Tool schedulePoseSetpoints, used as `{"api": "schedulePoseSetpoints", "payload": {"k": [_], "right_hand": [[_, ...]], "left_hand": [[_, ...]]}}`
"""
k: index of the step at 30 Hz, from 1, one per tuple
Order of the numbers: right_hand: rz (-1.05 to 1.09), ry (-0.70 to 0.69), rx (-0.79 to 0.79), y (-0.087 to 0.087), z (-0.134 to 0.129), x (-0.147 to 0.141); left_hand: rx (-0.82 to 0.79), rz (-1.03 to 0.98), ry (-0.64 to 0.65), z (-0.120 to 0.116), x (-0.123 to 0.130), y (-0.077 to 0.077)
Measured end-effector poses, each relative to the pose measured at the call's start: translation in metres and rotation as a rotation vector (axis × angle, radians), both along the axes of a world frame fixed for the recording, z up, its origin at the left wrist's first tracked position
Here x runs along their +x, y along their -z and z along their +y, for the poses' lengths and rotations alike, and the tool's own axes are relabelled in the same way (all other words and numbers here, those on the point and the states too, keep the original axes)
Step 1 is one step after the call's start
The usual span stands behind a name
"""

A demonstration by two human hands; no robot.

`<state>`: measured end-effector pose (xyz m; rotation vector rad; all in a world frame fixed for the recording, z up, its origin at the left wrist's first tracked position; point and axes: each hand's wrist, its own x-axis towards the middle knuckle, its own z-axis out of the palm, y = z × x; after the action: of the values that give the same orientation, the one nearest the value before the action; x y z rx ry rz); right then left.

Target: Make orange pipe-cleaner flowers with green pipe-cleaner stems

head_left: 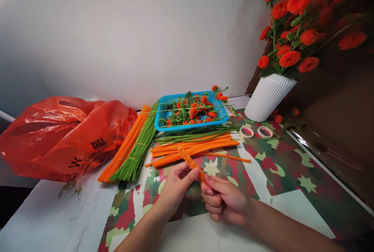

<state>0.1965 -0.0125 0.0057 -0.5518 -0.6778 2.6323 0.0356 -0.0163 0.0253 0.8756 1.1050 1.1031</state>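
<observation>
Between my two hands is an orange pipe cleaner bent into a tight zigzag strip, slanting up to the left. My left hand pinches it around the middle with thumb and fingers. At its lower right end, my right hand grips it between thumb and curled fingers. Just beyond the hands lies a loose pile of straight orange pipe cleaners. Green pipe cleaners rest behind that pile, in front of the basket.
A blue basket holds small orange flowers with green stems. Left of it lie orange and green bundles, then a red plastic bag. Two tape rolls sit near a white vase of orange flowers.
</observation>
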Motion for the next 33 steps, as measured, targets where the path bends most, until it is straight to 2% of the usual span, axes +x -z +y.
{"api": "schedulePoseSetpoints", "payload": {"k": [4, 7, 10, 13, 16, 20, 23, 25, 30, 33], "right_hand": [[0.207, -0.14, -0.176, -0.002, 0.009, 0.011], [0.337, -0.254, -0.193, 0.001, 0.01, 0.014], [0.452, -0.348, -0.205, 0.004, 0.007, 0.01], [0.499, -0.394, -0.229, 0.006, 0.002, 0.006], [0.437, -0.328, -0.245, 0.008, -0.001, 0.001], [0.252, -0.062, -0.199, 0.009, -0.005, -0.004], [0.164, 0.072, -0.114, 0.005, -0.007, -0.005], [0.135, 0.104, -0.081, 0.0, -0.008, -0.004], [0.11, 0.099, -0.051, -0.007, -0.007, -0.003], [0.077, 0.113, -0.034, -0.006, -0.007, -0.003]], "left_hand": [[-0.008, -0.09, 0.118, 0.002, -0.003, 0.002], [0.053, -0.041, 0.159, 0.001, -0.004, 0.003], [0.141, -0.082, 0.2, -0.002, -0.005, 0.005], [0.118, -0.131, 0.27, -0.007, -0.005, 0.008], [0.072, -0.159, 0.26, -0.009, -0.003, 0.008], [0.068, -0.153, 0.137, -0.005, 0.002, 0.005], [0.077, -0.124, 0.021, -0.002, 0.001, 0.003], [0.085, -0.107, -0.012, -0.002, 0.0, 0.003], [0.043, -0.142, 0.079, -0.005, -0.003, 0.003], [0.047, -0.104, 0.061, -0.005, -0.002, 0.004]]}}
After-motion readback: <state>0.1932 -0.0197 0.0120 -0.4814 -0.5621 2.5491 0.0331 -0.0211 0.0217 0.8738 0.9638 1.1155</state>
